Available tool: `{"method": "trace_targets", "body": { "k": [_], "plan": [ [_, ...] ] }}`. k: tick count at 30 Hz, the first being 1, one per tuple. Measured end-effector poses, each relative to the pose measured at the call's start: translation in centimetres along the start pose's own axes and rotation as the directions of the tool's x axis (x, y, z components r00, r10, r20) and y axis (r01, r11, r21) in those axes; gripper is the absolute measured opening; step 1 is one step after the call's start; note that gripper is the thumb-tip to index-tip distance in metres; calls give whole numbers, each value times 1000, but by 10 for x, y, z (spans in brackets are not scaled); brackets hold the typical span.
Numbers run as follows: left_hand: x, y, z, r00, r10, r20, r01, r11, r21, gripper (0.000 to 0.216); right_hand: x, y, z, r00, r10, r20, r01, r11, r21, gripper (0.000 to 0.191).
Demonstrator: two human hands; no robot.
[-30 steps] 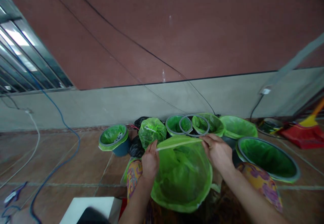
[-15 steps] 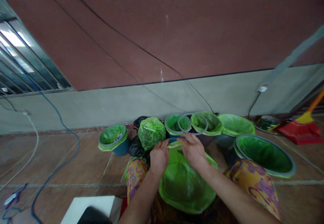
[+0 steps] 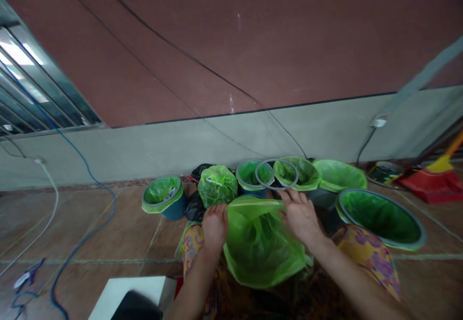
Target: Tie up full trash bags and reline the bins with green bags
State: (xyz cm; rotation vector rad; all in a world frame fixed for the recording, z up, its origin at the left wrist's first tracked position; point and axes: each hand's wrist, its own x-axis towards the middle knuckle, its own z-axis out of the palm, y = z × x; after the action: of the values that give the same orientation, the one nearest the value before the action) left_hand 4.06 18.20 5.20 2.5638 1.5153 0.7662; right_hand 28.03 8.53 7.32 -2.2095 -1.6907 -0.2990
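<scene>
A green bin bag (image 3: 264,257) lies spread between my knees, its mouth facing up toward me. It appears to line a bin, mostly hidden beneath it. At the far left of the rim, my left hand (image 3: 215,226) has its fingers curled over the bag's edge. My right hand (image 3: 302,216) grips the same edge on the far right side, thumb inside and fingers outside. Between them the edge is stretched almost straight. Just beyond, a loose grey ring (image 3: 277,188) rests across two lined bins.
Along the wall stand several lined bins, among them a blue bin (image 3: 173,210) and a wide grey-rimmed one (image 3: 383,219). A filled green bag (image 3: 217,187) sits beside black bags (image 3: 195,207). A red dustpan (image 3: 434,185) lies right; a white box (image 3: 132,288) and blue cable (image 3: 87,231) lie left.
My hands have moved apart, left hand leftward and right hand rightward, along the bag's far edge. That edge is now pulled wide, and the blue rim glimpsed between my hands is covered.
</scene>
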Motion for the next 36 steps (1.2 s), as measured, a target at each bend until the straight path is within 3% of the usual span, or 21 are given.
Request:
{"method": "trace_targets", "body": {
  "k": [3,7,10,13,17,22,25,29,32,36],
  "plan": [
    [5,19,3,992,112,-57,-113,993,-23,26,5,-37,-5,994,-109,33,107,993,48,69],
    [11,35,1,975,203,-91,-206,978,-31,24,25,-61,-8,969,-207,138,182,968,170,29],
    [12,28,2,978,193,-78,-194,981,-14,23,35,-51,-10,964,-184,189,141,965,224,25],
    [11,9,7,993,106,-60,-107,994,0,23,38,-31,-8,978,-96,186,51,971,234,27],
    [9,-3,15,998,-10,-57,2,991,-135,23,32,-10,4,984,-38,172,-4,973,232,28],
    [1,20,22,996,-87,-24,66,887,-457,17,14,5,24,996,36,79,-58,955,290,32],
    [-12,35,30,996,-72,60,94,811,-577,14,0,21,36,985,155,81,-174,920,350,34],
    [-24,44,37,993,-56,108,105,838,-535,13,-19,37,47,955,279,97,-295,890,346,35],
    [-25,47,34,998,-61,22,65,881,-468,14,-31,37,46,955,284,91,-297,882,365,34],
    [-22,45,30,997,7,-75,-44,865,-500,15,-34,26,35,950,312,-2,-268,819,507,33]
  ]
}}
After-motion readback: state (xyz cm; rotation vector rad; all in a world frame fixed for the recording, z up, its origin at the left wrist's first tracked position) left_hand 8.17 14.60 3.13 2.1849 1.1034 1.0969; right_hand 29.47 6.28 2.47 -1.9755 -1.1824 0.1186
